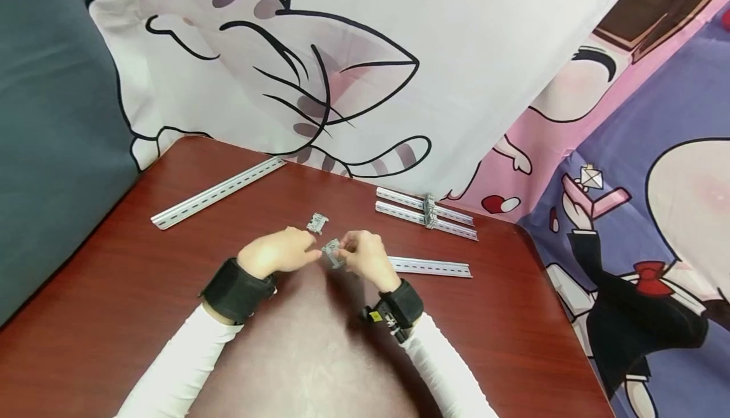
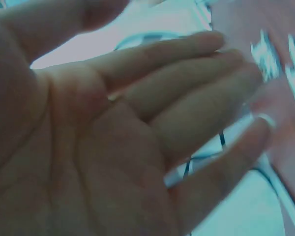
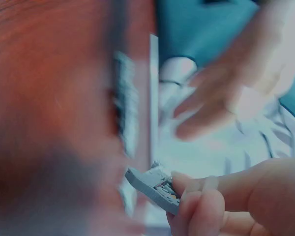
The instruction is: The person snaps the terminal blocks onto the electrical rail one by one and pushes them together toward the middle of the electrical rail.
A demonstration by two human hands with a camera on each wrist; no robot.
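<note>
My right hand (image 1: 367, 258) pinches a grey DIN rail terminal block (image 1: 332, 253) between thumb and fingers. In the right wrist view the held terminal block (image 3: 150, 189) shows its ribbed edge, the far end covered by the fingertips. Just left of it, my left hand (image 1: 282, 250) hovers with fingers extended; its bare palm (image 2: 113, 147) fills much of the left wrist view, holding nothing. Beyond both hands a second grey terminal block (image 1: 317, 223) lies on the table. Partly behind the right hand, a short slotted DIN rail (image 1: 430, 267) lies on the tabletop.
A long slotted rail (image 1: 217, 193) lies at the back left of the brown table (image 1: 91, 278). At the back right, two parallel rails (image 1: 396, 210) are bridged by several grey terminal blocks (image 1: 429, 211). A printed cloth (image 1: 456, 76) hangs along the table's back edge.
</note>
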